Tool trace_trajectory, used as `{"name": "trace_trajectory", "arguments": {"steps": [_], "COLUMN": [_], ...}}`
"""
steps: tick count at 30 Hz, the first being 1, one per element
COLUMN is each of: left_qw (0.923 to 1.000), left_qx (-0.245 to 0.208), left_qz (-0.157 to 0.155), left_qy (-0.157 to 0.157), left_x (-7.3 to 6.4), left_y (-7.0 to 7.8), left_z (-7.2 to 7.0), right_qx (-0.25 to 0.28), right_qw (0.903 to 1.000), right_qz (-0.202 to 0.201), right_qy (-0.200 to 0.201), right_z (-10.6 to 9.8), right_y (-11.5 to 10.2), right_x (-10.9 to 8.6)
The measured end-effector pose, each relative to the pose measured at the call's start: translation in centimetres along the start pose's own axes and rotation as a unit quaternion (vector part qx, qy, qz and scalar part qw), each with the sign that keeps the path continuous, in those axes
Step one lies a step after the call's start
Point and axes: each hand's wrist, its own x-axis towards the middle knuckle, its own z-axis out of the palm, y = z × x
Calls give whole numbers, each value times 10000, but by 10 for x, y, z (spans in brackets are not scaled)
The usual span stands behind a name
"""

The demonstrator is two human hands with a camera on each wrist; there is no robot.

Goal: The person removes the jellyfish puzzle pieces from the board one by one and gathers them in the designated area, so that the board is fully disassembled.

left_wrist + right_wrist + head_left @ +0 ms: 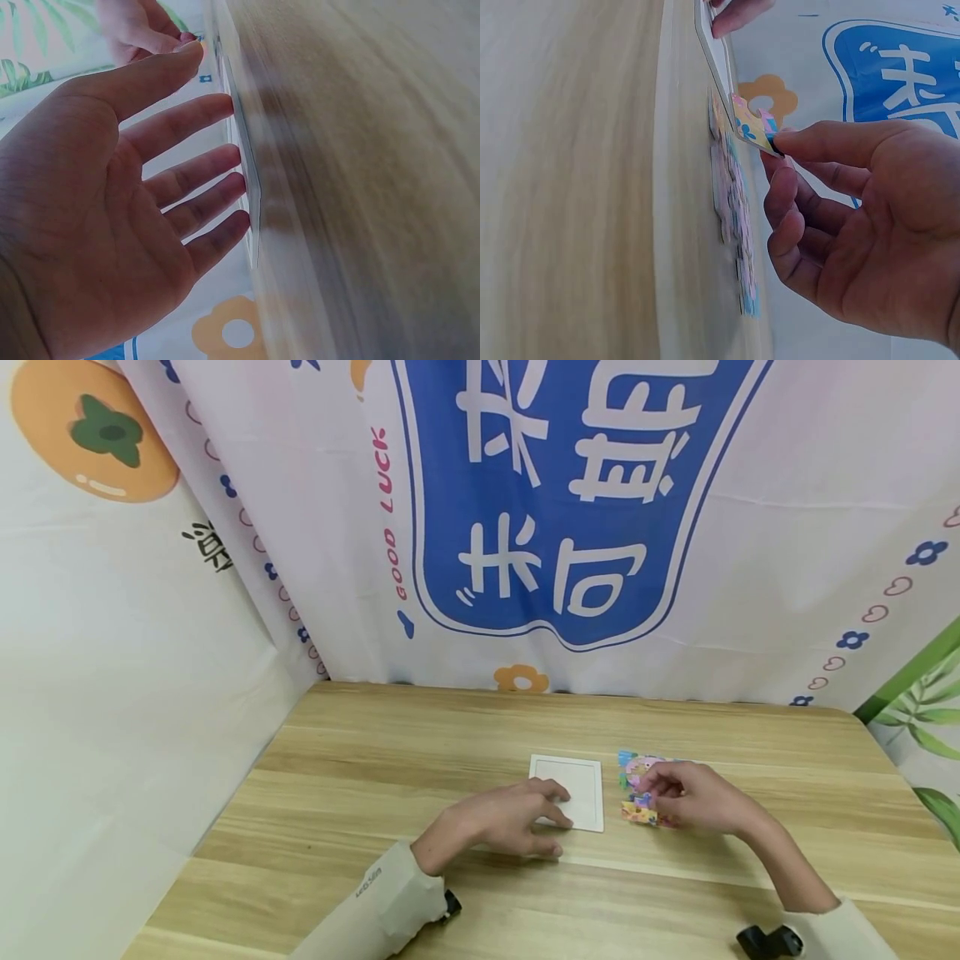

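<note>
A colourful jigsaw puzzle piece [751, 127], yellow with pink and blue parts, is pinched between the thumb and forefinger of my right hand [697, 797]. Below it, other jigsaw pieces [731, 202] lie flat and close together on the table, partly covered by that hand in the head view. To their left is a flat white square puzzle tray [587, 789] with a thin line inside its border. My left hand [517, 818] reaches over the tray's near left part, fingers spread and fingertips at its surface. The left thumb stands apart from the tray.
The wooden table [360, 793] runs back to a printed curtain [780, 568] with a blue sign pattern. Another white cloth [135, 677] hangs along the left side. Dark wrist cameras [768, 941] sit at both sleeves.
</note>
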Motion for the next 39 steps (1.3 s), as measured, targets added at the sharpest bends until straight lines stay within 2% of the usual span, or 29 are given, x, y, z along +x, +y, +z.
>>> {"name": "trace_trajectory", "arguments": {"steps": [7,14,21,31,39], "left_qw": [10000,9999,9999,9998,9999], "left_qx": [-9,-72,-99,-122,-82], "left_qz": [-39,-97,-95,-137,-81], "left_qy": [-31,-54,-65,-42,-26], "left_x": [0,0,1,-1,-1], "left_y": [1,2,2,2,2], "left_z": [0,0,0,1,1], "right_qx": [9,-485,-476,-503,-633], "right_qw": [10000,9985,9983,9981,9964], "right_qz": [47,-99,87,156,456], "right_qy": [0,251,317,314,339], "right_z": [-7,-14,-21,-30,-32], "right_y": [5,11,17,25,31], "right_x": [-6,-15,-23,-31,-36]}}
